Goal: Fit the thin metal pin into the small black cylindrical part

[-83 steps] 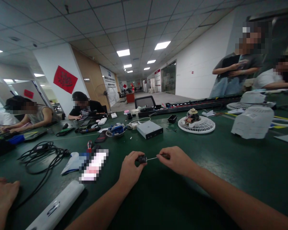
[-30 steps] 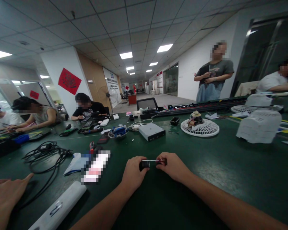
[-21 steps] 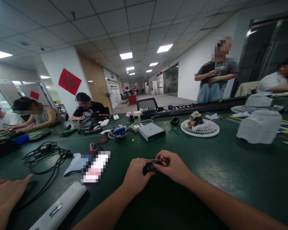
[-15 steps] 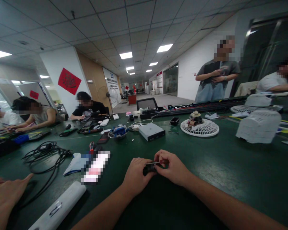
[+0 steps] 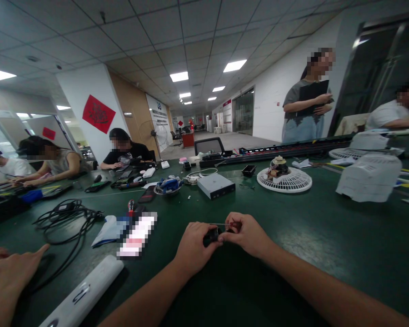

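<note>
My left hand [image 5: 192, 244] is closed around a small black cylindrical part [image 5: 211, 236], held just above the green table [image 5: 310, 236]. My right hand [image 5: 248, 234] pinches a thin screwdriver [image 5: 226, 225] with a dark red handle, and its metal shaft lies over the black part. The two hands touch at the fingertips near the table's front middle. The underside of the black part is hidden by my fingers.
Another person's hand [image 5: 7, 277] rests at the lower left beside a white bar-shaped device [image 5: 85, 293]. Black cables [image 5: 66, 213], a grey box [image 5: 216, 185], a white fan grille with a motor [image 5: 284, 178] and a white fan housing [image 5: 370, 178] lie farther back. Several people sit or stand around.
My hands have closed together: the screwdriver, earlier held out to the right of the black part, now lies across it. The standing person at the right has lifted a dark board to the chest.
</note>
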The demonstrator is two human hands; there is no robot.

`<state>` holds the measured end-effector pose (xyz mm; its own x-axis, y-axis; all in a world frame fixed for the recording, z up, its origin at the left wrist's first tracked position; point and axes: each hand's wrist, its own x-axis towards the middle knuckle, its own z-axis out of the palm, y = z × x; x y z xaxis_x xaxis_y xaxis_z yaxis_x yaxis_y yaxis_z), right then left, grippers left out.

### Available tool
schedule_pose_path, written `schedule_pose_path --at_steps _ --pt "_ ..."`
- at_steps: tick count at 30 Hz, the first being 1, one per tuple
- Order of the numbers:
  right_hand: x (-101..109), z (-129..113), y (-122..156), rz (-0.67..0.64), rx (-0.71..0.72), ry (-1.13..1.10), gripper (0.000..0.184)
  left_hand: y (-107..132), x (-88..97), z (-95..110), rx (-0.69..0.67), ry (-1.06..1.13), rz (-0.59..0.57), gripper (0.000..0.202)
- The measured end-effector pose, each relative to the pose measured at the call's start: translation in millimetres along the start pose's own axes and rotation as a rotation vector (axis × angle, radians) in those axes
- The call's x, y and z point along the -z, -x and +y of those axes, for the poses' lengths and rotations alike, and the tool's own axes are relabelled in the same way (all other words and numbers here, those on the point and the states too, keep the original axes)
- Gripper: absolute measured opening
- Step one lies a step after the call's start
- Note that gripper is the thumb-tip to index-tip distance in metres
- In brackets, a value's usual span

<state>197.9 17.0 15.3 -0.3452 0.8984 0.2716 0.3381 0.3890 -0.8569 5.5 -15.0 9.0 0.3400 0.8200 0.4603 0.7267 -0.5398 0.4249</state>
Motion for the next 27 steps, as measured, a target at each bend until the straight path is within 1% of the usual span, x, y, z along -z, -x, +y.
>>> schedule_pose_path --at_steps 2,5,8,13,16,20,22,24,27 --pt "-0.3 0.8 0.2 -0.012 -0.038 0.008 0.033 0.3 -0.1 0.5 -0.009 -0.001 -0.014 0.031" --pt "0.2 0.3 0.8 -0.008 -0.066 0.014 0.029 0.6 -0.4 0.3 -0.024 0.002 -0.022 0.035" --pt "0.9 -0.1 1.3 -0.019 -0.064 0.027 0.021 0.7 -1.0 -0.8 -0.023 0.009 -0.008 0.036" --pt "0.9 0.1 1.1 -0.04 -0.064 0.007 0.013 0.8 -2.8 -3.0 -0.001 0.018 0.036 0.034" --pt "1.4 -0.7 1.0 -0.06 -0.062 -0.032 0.011 1.1 -3.0 -3.8 -0.047 0.038 0.023 0.036" --pt "2.6 -0.1 1.0 -0.015 0.005 -0.014 0.016 1.0 -0.8 -3.1 -0.122 0.05 0.002 0.038" --pt "2.3 1.1 0.9 -0.057 -0.014 -0.049 0.017 0.8 0.8 -2.3 -0.164 0.053 -0.02 0.037" --pt "1.4 2.2 0.9 -0.123 -0.068 -0.096 0.017 0.7 1.9 -1.3 -0.194 0.06 -0.044 0.036" --pt "1.0 0.9 1.9 -0.154 -0.087 -0.059 0.016 0.4 1.3 0.0 -0.186 0.068 -0.051 0.037"
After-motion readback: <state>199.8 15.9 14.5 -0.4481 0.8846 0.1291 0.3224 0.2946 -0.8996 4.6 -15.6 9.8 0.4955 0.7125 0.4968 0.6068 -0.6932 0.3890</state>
